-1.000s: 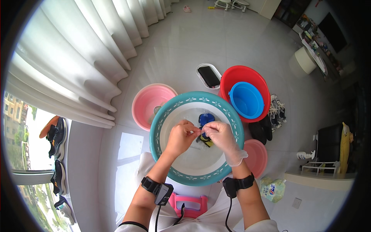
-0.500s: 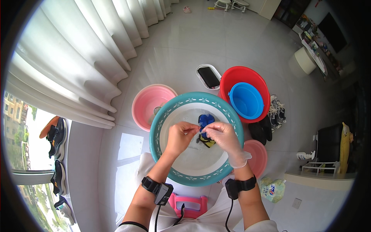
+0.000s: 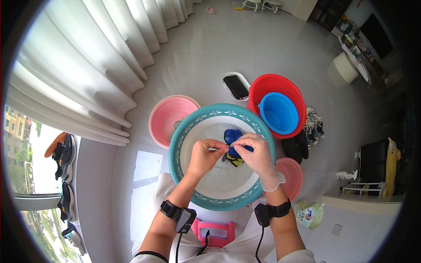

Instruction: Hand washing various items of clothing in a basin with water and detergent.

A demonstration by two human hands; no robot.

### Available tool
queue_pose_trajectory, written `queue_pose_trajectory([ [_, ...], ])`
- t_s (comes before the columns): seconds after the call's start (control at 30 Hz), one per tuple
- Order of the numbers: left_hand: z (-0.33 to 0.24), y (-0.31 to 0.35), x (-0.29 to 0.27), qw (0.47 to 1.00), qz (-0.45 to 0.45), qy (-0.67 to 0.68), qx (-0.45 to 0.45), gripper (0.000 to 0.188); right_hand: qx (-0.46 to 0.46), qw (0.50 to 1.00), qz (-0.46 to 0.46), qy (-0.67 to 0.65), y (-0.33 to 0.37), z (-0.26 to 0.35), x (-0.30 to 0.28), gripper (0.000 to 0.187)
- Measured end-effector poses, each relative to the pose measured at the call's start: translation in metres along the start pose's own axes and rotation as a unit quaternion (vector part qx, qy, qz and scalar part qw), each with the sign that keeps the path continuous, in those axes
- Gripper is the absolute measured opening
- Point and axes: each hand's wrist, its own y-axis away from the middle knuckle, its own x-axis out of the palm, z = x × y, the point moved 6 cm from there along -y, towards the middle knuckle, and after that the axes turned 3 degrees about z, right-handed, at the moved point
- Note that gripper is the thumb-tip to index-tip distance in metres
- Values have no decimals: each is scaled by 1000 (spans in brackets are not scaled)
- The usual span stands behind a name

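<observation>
Over a large teal-rimmed basin (image 3: 183,186) with a white inside, both hands are raised with fingertips pinched close together. My left hand (image 3: 203,157) is bare, its thumb and forefinger pressed together. A clear plastic glove covers my right hand (image 3: 255,153), which pinches at nearly the same spot. Whatever is between the fingertips is too small to make out. Behind and beneath them, inside the basin, lies a bundle of blue (image 3: 232,135), yellow and black; the right hand partly hides it, and its kind is unclear.
A pink basin (image 3: 164,110) stands at the left, another pink basin (image 3: 290,177) at the right. A red tub (image 3: 262,85) holds a blue bucket (image 3: 279,114). Beyond the big basin is a white tray (image 3: 226,75) with a black phone-like slab. Shoes (image 3: 314,127) lie at the right.
The hands stay pinched over the basin. My right hand has tilted slightly, its fingertips a little higher. A translucent scrap visible by the fingertips earlier is harder to see now.
</observation>
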Motion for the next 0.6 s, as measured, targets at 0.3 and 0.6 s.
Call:
queue_pose_trajectory([
  [0.3,-8,4,2,998,-20,-52,-13,6,10,1000,15,-23,0,4,8,9],
  [0.6,-28,9,9,959,-73,-239,131,11,-76,989,-23,127,4,11,19,13],
])
